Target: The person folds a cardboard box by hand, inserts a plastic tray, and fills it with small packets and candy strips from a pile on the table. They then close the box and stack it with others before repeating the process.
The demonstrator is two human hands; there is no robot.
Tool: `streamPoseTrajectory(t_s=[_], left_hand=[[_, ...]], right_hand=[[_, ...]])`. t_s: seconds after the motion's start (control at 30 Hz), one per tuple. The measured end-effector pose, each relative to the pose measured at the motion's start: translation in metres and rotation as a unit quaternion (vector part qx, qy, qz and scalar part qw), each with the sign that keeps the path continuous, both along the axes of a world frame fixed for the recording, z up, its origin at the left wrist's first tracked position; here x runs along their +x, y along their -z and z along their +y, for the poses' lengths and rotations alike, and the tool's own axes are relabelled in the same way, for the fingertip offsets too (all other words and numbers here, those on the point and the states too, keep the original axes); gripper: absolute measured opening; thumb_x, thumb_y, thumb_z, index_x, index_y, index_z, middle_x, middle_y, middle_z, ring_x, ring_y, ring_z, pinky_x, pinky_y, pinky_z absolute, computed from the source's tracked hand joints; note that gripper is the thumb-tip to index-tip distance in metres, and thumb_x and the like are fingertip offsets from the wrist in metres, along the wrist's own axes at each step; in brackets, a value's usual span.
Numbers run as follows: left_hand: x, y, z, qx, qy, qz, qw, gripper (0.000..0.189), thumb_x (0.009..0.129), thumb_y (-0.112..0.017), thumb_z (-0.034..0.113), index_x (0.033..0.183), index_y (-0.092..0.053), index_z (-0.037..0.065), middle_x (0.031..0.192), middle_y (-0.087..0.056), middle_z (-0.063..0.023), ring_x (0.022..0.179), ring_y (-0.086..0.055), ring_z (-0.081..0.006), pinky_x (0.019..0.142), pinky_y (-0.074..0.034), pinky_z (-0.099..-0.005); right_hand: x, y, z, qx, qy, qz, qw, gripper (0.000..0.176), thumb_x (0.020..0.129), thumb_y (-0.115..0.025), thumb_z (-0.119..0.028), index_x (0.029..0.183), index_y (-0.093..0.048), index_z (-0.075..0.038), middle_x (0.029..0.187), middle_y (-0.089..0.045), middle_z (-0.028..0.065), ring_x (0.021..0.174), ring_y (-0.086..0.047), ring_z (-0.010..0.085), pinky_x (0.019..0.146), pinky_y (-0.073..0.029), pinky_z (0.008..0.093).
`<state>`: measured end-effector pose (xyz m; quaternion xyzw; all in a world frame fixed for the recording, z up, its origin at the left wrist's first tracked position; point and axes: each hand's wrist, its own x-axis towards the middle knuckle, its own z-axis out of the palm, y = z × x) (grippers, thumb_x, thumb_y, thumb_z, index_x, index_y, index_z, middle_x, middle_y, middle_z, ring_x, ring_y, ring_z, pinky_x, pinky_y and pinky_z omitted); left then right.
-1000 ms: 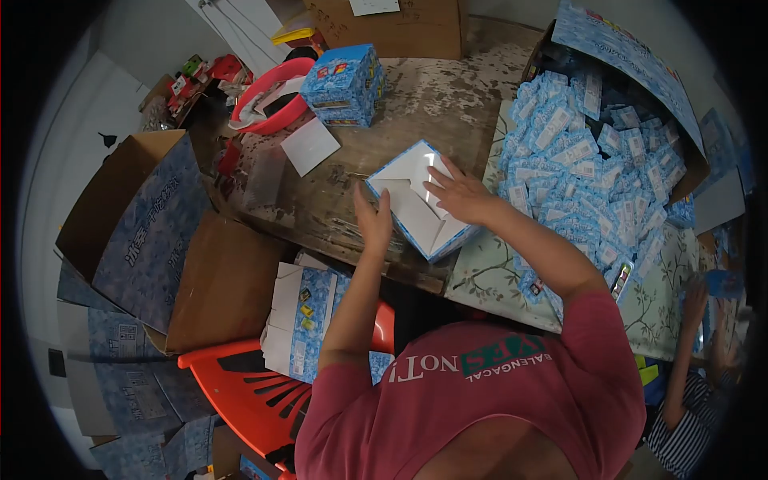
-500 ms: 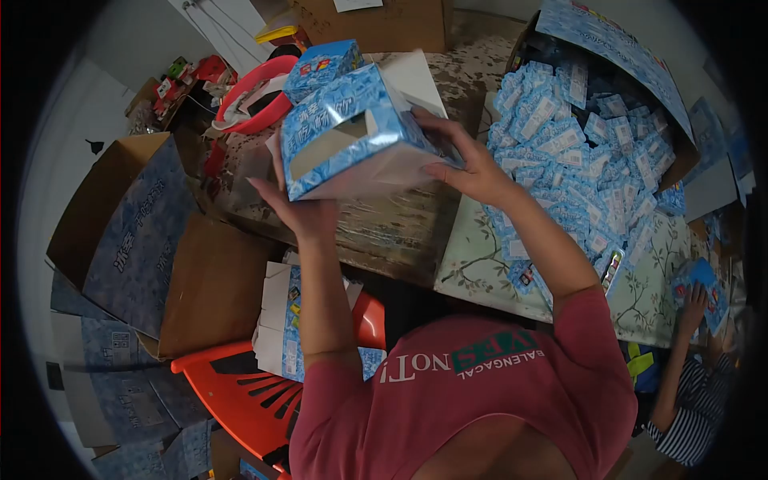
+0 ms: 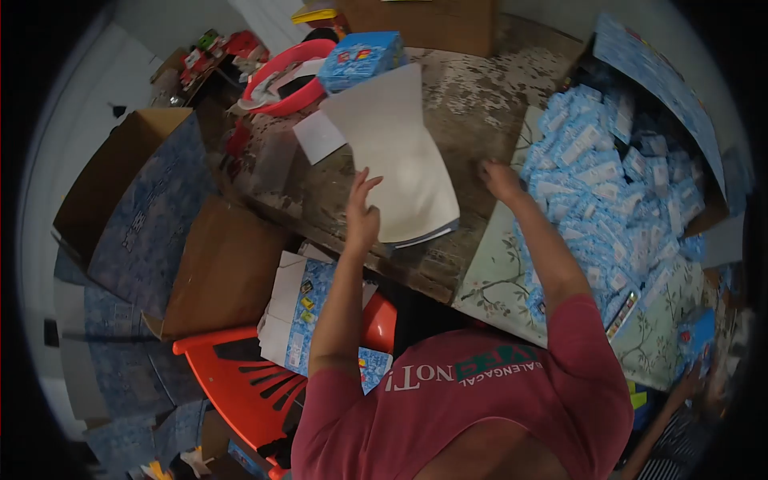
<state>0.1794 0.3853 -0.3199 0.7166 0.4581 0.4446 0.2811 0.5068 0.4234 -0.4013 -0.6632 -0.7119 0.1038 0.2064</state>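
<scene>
A curved white card sheet (image 3: 404, 160) with a blue printed lower edge lies on the worn brown table in front of me. My left hand (image 3: 364, 210) is at its left edge, fingers apart and nothing in them. To the right of the sheet, over the brown table, my right hand (image 3: 502, 182) has its fingers curled in and shows nothing in them. A blue printed box (image 3: 362, 61) stands at the sheet's far end. Beside the sheet's left edge lies a small white card (image 3: 319, 136).
Many small blue packets (image 3: 596, 172) spill from a tipped carton onto the floral cloth (image 3: 500, 272) at right. A pink basket (image 3: 272, 102) sits at back left. Open cartons (image 3: 224, 264) and a red chair (image 3: 232, 376) are at left. Another person's arm (image 3: 680, 392) shows at lower right.
The blue windowed box is gone from my hands, which have moved apart and lower. The white sheet now shows in full between them. My view has shifted slightly.
</scene>
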Motion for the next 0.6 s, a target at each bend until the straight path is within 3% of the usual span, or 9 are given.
streamPoseTrajectory(t_s=[0.13,0.17,0.2,0.23,0.27,0.3,0.4,0.47,0.6], left_hand=[[0.007,-0.007,0.018,-0.003,-0.011,-0.044,0.999,0.047,0.069,-0.045,-0.011,0.111,-0.056,0.005,0.133,-0.042,-0.0165,0.128,-0.034,-0.0318,0.103,-0.030,-0.0361],[0.005,-0.007,0.026,-0.001,-0.016,-0.061,0.998,0.043,0.071,-0.047,-0.010,0.111,-0.056,0.005,0.132,-0.043,-0.0166,0.127,-0.036,-0.0317,0.102,-0.031,-0.0360],[-0.001,-0.007,0.038,0.004,-0.054,-0.141,0.988,0.036,0.076,-0.051,-0.002,0.110,-0.056,0.004,0.130,-0.045,-0.0168,0.124,-0.040,-0.0319,0.099,-0.033,-0.0359],[-0.007,-0.005,0.053,0.009,-0.089,-0.222,0.971,0.030,0.080,-0.056,0.005,0.110,-0.056,0.003,0.128,-0.046,-0.0169,0.120,-0.043,-0.0321,0.097,-0.036,-0.0358],[-0.028,-0.002,0.077,0.076,-0.139,-0.156,0.975,0.031,0.083,-0.059,0.017,0.109,-0.056,0.002,0.126,-0.048,-0.0165,0.116,-0.046,-0.0329,0.094,-0.038,-0.0369],[-0.048,0.000,0.095,0.079,-0.232,-0.049,0.968,0.031,0.083,-0.059,0.018,0.109,-0.056,0.002,0.126,-0.048,-0.0168,0.115,-0.047,-0.0327,0.094,-0.039,-0.0384],[-0.109,0.014,0.147,0.020,-0.423,0.255,0.869,0.032,0.083,-0.060,0.022,0.108,-0.058,0.004,0.126,-0.047,-0.0169,0.116,-0.046,-0.0314,0.094,-0.039,-0.0429],[-0.144,0.019,0.163,-0.118,-0.425,0.365,0.820,0.031,0.082,-0.060,0.023,0.107,-0.060,0.005,0.119,-0.053,-0.0173,0.110,-0.051,-0.0307,0.093,-0.040,-0.0441],[-0.182,0.059,0.183,-0.180,-0.368,0.402,0.819,0.033,0.077,-0.064,0.029,0.093,-0.064,0.000,0.098,-0.062,-0.0204,0.093,-0.060,-0.0347,0.078,-0.048,-0.0449]], right_hand=[[0.012,0.004,-0.006,-0.023,-0.089,-0.102,0.990,0.009,0.082,-0.050,-0.008,0.086,-0.055,-0.002,0.091,-0.057,0.0215,0.083,-0.057,0.0387,0.068,-0.046,0.0471],[0.009,-0.017,-0.029,0.000,-0.104,-0.030,0.994,0.009,0.082,-0.050,-0.008,0.085,-0.054,-0.001,0.088,-0.058,0.0211,0.081,-0.057,0.0388,0.067,-0.045,0.0453],[0.009,-0.039,-0.056,-0.096,-0.134,0.050,0.985,0.009,0.082,-0.052,-0.009,0.083,-0.055,-0.001,0.082,-0.059,0.0200,0.078,-0.057,0.0366,0.067,-0.045,0.0426],[0.018,-0.059,-0.083,-0.244,-0.237,0.051,0.939,0.013,0.082,-0.055,-0.013,0.083,-0.058,-0.001,0.079,-0.059,0.0172,0.076,-0.059,0.0313,0.068,-0.045,0.0390],[0.020,-0.081,-0.107,-0.347,-0.367,0.116,0.855,0.017,0.083,-0.058,-0.018,0.086,-0.062,-0.002,0.078,-0.061,0.0143,0.074,-0.060,0.0256,0.066,-0.046,0.0359],[0.018,-0.095,-0.131,-0.427,-0.397,0.109,0.805,0.019,0.084,-0.059,-0.021,0.091,-0.064,-0.003,0.079,-0.063,0.0117,0.071,-0.060,0.0211,0.066,-0.046,0.0327],[0.015,-0.117,-0.174,-0.410,-0.315,0.166,0.839,0.020,0.085,-0.060,-0.021,0.092,-0.064,-0.002,0.078,-0.063,0.0103,0.069,-0.059,0.0180,0.064,-0.046,0.0311],[0.022,-0.114,-0.187,-0.305,-0.128,0.231,0.915,0.019,0.085,-0.061,-0.019,0.091,-0.063,0.000,0.076,-0.061,0.0089,0.068,-0.057,0.0152,0.062,-0.045,0.0295],[0.016,-0.107,-0.198,-0.266,-0.061,0.264,0.925,0.018,0.085,-0.061,-0.016,0.092,-0.062,0.001,0.076,-0.060,0.0081,0.068,-0.056,0.0136,0.061,-0.044,0.0289]])
